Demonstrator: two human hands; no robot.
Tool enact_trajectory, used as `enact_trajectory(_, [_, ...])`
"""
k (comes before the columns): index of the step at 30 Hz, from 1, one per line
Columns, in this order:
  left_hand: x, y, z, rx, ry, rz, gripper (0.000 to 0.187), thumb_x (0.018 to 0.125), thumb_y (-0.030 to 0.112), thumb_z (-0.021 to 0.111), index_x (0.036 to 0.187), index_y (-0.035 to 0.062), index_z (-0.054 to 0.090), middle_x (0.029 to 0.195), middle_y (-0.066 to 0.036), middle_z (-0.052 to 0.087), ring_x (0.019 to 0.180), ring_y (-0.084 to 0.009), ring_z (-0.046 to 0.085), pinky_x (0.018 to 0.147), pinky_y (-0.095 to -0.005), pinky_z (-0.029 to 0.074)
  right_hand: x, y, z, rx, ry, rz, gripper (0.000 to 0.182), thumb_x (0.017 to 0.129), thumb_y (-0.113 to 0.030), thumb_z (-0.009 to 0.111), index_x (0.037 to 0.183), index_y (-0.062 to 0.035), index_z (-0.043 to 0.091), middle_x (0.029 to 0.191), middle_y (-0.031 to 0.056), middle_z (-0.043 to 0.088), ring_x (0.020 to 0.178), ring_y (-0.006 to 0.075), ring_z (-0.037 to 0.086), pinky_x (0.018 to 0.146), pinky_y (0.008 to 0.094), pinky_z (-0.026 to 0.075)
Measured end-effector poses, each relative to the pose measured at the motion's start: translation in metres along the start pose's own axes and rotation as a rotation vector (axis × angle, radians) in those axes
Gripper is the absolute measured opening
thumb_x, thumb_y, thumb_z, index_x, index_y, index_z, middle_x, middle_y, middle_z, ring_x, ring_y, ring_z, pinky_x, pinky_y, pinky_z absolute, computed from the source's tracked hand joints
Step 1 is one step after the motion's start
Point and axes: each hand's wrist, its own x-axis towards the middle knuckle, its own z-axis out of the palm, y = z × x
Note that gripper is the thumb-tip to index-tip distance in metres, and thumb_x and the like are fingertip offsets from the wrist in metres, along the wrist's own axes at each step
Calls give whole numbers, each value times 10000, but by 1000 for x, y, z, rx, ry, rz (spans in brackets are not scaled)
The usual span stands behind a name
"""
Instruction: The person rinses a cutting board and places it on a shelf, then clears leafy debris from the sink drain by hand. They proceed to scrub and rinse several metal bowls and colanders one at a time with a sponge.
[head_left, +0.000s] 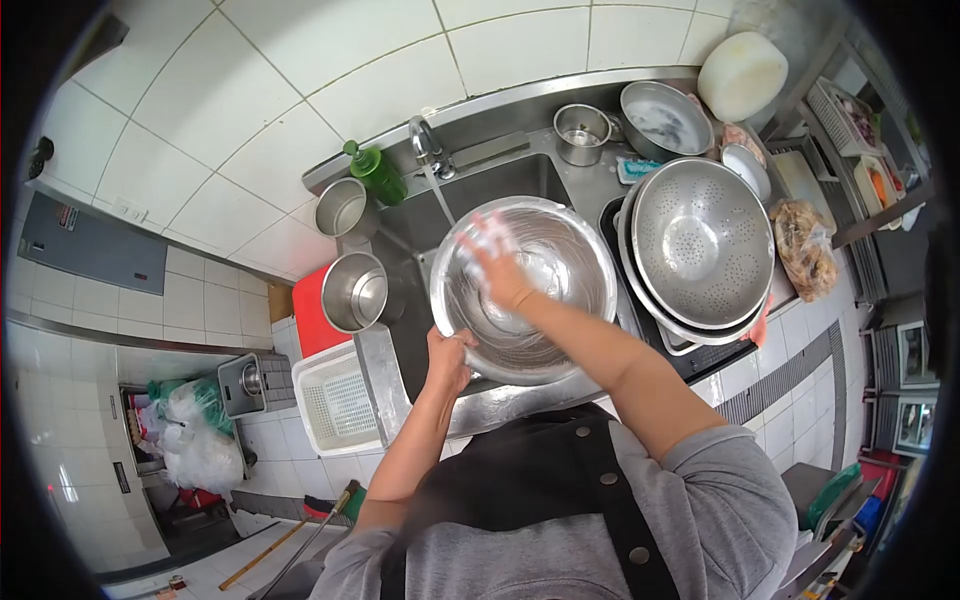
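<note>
A large metal bowl (pixel 560 345) is tilted over the sink (pixel 540 180), its inside streaked with suds. My left hand (pixel 450 360) grips the bowl's rim at the lower left, fingers closed round it. Inside the bowl, toward its upper left, my right hand (pixel 492 262) is smeared by motion; something whitish, perhaps foam or a cloth, shows at its fingers. Water runs from the faucet (pixel 425 140) in a stream that falls at the bowl's upper left edge.
Left of the sink stand a green bottle (pixel 377 175), two metal pots (pixel 355 291) and a white basket (pixel 338 400). On the right are a stacked colander (pixel 703 243), a small pot (pixel 582 134), a soapy basin (pixel 666 121) and a plastic bag (pixel 803 250).
</note>
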Motion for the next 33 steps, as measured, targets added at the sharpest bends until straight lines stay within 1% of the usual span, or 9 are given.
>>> enact_trajectory(5, [48,8,-18,-26,19,124,322,607,-136,461,897,-42,565,760,-104,583,629,-233,588,533,-366,488,-56,-58,4,709,-431,165,696,841,-271,628,1470,-158,352,1500,214,334,1403,460,234,1154,499,222])
enact_trajectory(9, [85,17,-41,-155,-7,-105,373,647,-132,435,987,-46,562,779,-120,593,655,-260,594,600,-404,535,-51,-24,-91,228,-901,-7,509,788,-291,728,1241,-126,564,1187,191,601,1010,354,629,877,451,490])
enact_trajectory(15, [68,73,-14,-148,-435,-499,637,970,539,424,1320,8,471,1234,-188,576,1096,-345,582,1047,-573,354,36,-13,-205,568,-586,-65,365,746,-140,705,1106,-86,680,1004,140,693,943,266,665,824,354,509])
enact_trajectory(17, [53,57,10,269,-185,273,956,885,774,156,1407,10,399,1410,-162,467,1337,-338,396,1129,-544,217,60,-9,-235,705,-407,-9,301,750,-69,701,1050,-57,706,1000,119,698,900,217,672,799,313,510])
enact_trajectory(18, [52,63,2,498,-414,489,964,882,771,135,1425,17,391,1507,-130,365,1432,-278,235,1168,-450,144,64,-1,-237,729,-284,6,283,747,-36,700,1031,-34,703,978,111,696,878,207,669,779,313,515])
enact_trajectory(21, [52,18,8,410,-168,528,631,993,542,414,962,-40,656,869,-92,624,836,-139,539,776,-292,452,65,23,-211,436,150,75,256,732,25,713,986,24,689,929,130,669,852,188,658,700,293,529])
enact_trajectory(24, [18,7,29,398,84,459,514,1002,410,501,799,-47,616,648,-5,486,649,-95,397,580,-301,378,46,16,-161,147,212,311,303,774,-137,731,1070,-85,692,1128,166,613,1025,287,597,847,405,485])
enact_trajectory(28, [17,-16,42,480,106,529,439,1019,332,473,859,-52,615,667,-13,500,666,-93,414,592,-314,382,6,-76,-108,-376,-151,314,523,859,-268,583,1372,-195,509,1350,346,387,1125,527,429,967,573,369])
enact_trajectory(33, [3,4,34,392,-3,600,412,1035,322,422,1030,-56,585,780,-23,525,731,-101,445,671,-289,407,11,-34,-91,-288,-145,193,509,828,-230,585,1330,-160,545,1266,263,505,1147,455,505,936,537,442])
